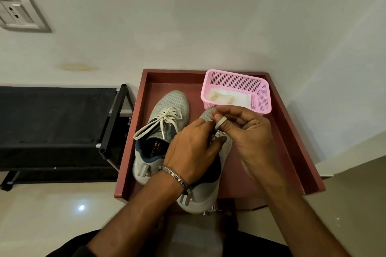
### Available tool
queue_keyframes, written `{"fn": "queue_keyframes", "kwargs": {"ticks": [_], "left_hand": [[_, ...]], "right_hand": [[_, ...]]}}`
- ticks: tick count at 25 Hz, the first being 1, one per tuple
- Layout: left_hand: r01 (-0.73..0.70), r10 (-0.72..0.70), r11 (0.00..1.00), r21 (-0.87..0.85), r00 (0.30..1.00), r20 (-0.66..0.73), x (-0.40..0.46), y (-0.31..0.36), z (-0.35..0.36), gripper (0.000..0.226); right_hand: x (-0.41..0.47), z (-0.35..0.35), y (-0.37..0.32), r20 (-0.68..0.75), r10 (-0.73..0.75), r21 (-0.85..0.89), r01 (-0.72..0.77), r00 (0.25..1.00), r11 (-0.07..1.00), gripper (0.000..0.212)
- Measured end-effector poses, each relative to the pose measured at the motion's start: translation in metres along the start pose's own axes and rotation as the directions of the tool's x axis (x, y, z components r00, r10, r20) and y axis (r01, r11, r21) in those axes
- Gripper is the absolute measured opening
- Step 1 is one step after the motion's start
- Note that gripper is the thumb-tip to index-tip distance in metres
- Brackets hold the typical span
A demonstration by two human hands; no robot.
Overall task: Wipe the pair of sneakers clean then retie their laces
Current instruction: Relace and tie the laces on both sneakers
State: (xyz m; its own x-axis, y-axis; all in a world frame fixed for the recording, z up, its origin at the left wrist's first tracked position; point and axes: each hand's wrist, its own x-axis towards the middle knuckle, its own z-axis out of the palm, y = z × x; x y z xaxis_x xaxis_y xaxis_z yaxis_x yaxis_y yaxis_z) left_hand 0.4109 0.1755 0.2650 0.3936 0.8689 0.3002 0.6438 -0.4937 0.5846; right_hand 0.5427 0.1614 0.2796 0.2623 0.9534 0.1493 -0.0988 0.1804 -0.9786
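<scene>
Under both hands sits the right-hand sneaker [208, 175], toe toward the pink basket [260, 98], heel nearest the person. Right hand [248, 131] has its fingers curled, a loop of lace [219, 123] wrapped over one finger and pinched. Left hand [192, 150] is bunched over the tongue, fingertips closed on what looks like the other lace end, though that is partly hidden. Just left of the left hand, the other sneaker [165, 129] already carries a tied bow. Beyond the right hand, a white cloth [221, 97] lies in the basket; everything rests in the red tray [292, 131]. Risk from here: if that pinch slackens, I'd expect the loop to slip off and the knot to collapse; uneven pulling could leave a lopsided bow.
</scene>
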Motion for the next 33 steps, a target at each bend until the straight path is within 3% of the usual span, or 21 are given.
{"fn": "queue_keyframes", "kwargs": {"ticks": [3, 6, 11, 14, 18, 21, 23, 27, 33], "left_hand": [[0.056, -0.057, 0.997, -0.052, 0.998, -0.011, 0.004, -0.005, 0.002, 0.022], [0.157, -0.157, 0.971, -0.179, 0.987, 0.015, 0.007, -0.013, -0.001, 0.025], [0.369, -0.360, 0.818, -0.442, 0.927, 0.108, 0.010, -0.015, -0.007, 0.023], [0.415, -0.398, 0.745, -0.523, 0.905, 0.151, 0.011, -0.015, -0.008, 0.026], [0.423, -0.410, 0.703, -0.572, 0.898, 0.159, 0.011, -0.017, -0.009, 0.019], [0.427, -0.401, 0.701, -0.571, 0.898, 0.179, 0.011, -0.018, -0.011, 0.005], [0.413, -0.373, 0.721, -0.557, 0.908, 0.190, 0.011, -0.021, -0.011, 0.006], [0.329, -0.275, 0.808, -0.489, 0.944, 0.181, 0.009, -0.023, -0.013, 0.013], [0.027, -0.033, 0.992, -0.124, 0.998, -0.047, 0.005, -0.017, -0.014, 0.022]], "right_hand": [[0.000, -0.007, 0.005, 0.106, 0.044, -0.200, -0.022, 0.993, 0.979, 0.020], [0.001, -0.019, 0.011, 0.197, 0.128, -0.463, -0.023, 0.972, 0.886, 0.015], [-0.001, -0.019, 0.013, 0.156, 0.094, -0.506, -0.002, 0.983, 0.863, 0.006], [-0.001, -0.016, 0.006, 0.073, 0.096, -0.437, -0.055, 0.993, 0.898, 0.028], [-0.002, -0.015, 0.003, 0.151, 0.231, -0.568, -0.107, 0.961, 0.816, 0.026], [-0.003, -0.013, 0.012, 0.119, 0.269, -0.615, -0.142, 0.956, 0.776, 0.018], [-0.002, -0.012, 0.015, 0.095, 0.245, -0.556, -0.153, 0.965, 0.817, 0.009], [-0.002, -0.011, 0.011, 0.146, 0.276, -0.437, -0.188, 0.950, 0.879, 0.016], [-0.002, -0.014, 0.016, 0.182, 0.262, -0.505, -0.139, 0.948, 0.852, 0.010]]}}
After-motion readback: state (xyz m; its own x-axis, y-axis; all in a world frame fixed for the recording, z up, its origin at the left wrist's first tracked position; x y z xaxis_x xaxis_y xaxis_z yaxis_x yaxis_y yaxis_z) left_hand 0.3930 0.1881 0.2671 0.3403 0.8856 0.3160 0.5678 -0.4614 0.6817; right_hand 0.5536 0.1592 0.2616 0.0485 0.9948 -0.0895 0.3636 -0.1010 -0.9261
